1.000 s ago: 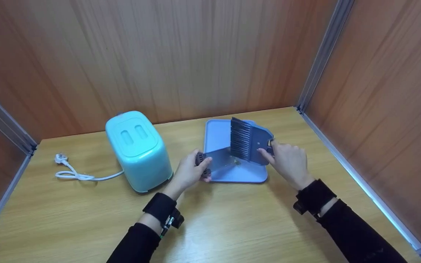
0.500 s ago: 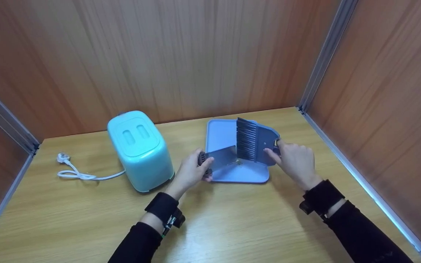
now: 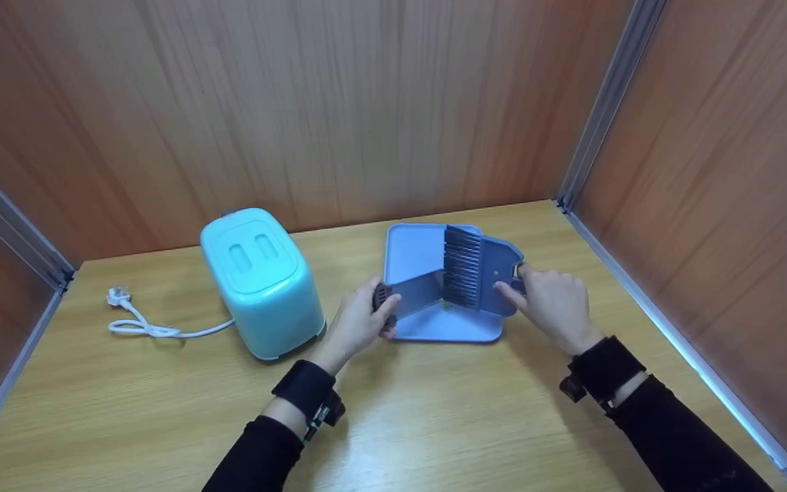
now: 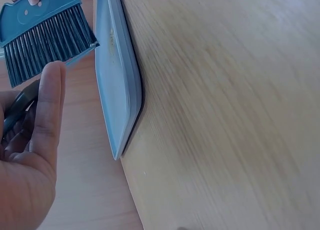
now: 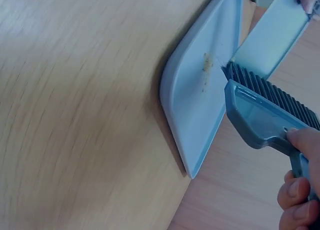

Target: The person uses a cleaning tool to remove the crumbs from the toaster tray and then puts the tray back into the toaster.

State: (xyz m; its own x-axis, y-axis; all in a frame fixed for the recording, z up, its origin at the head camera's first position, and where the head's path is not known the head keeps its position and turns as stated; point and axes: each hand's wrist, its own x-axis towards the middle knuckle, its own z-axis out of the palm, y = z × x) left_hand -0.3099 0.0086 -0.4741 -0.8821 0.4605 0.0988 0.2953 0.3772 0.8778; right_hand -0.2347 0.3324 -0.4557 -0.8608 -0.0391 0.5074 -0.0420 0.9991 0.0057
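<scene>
In the head view my left hand grips a crumb tray by its dark slotted end, fingers curled behind and thumb in front. The thin metal sheet is tilted over a blue tray lying on the table. My right hand holds a blue hand brush by its handle, the thumb pressed on its flat back. Dark bristles stand right at the sheet's far end. In the right wrist view small brownish crumbs lie scattered on the blue tray beneath both.
A turquoise toaster with a two-slot lid stands left of my left hand. Its white cord lies looped on the wooden table, ending in a plug. Wooden panels rise behind and at both sides.
The brush has shifted a little right, then slightly lower, along the crumb tray's sheet. The sheet has turned slightly in my left hand, while the blue tray and toaster stay put.
</scene>
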